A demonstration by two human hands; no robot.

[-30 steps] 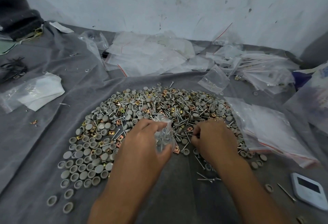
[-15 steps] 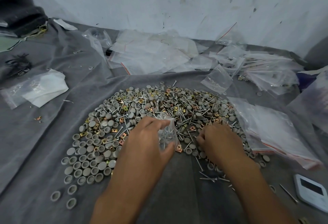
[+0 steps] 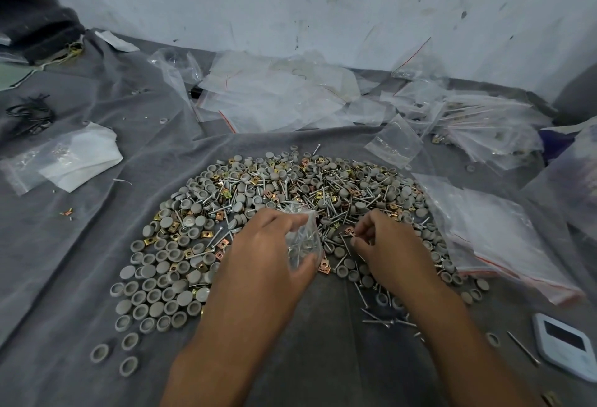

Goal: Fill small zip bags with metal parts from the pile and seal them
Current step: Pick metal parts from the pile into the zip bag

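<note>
A wide pile of metal parts (image 3: 290, 193) lies on the grey cloth (image 3: 80, 261): grey round caps, long screws and small brass clips. My left hand (image 3: 268, 251) grips a small clear zip bag (image 3: 303, 238) with several screws inside, at the pile's near edge. Just right of the bag, my right hand (image 3: 387, 245) has its fingers curled and pinches a small part (image 3: 350, 231) from the pile. What exactly it pinches is too small to tell.
Empty clear zip bags (image 3: 274, 93) lie in heaps along the wall. A stack of bags (image 3: 491, 232) borders the pile's right side. A bag with white paper (image 3: 64, 158) sits at the left. A small white device (image 3: 565, 348) lies near right. Loose screws (image 3: 384, 319) sit under my right wrist.
The view has tilted slightly. My right hand has worked a little forward in the pile with its fingers picking. The left hand keeps the bag in place.
</note>
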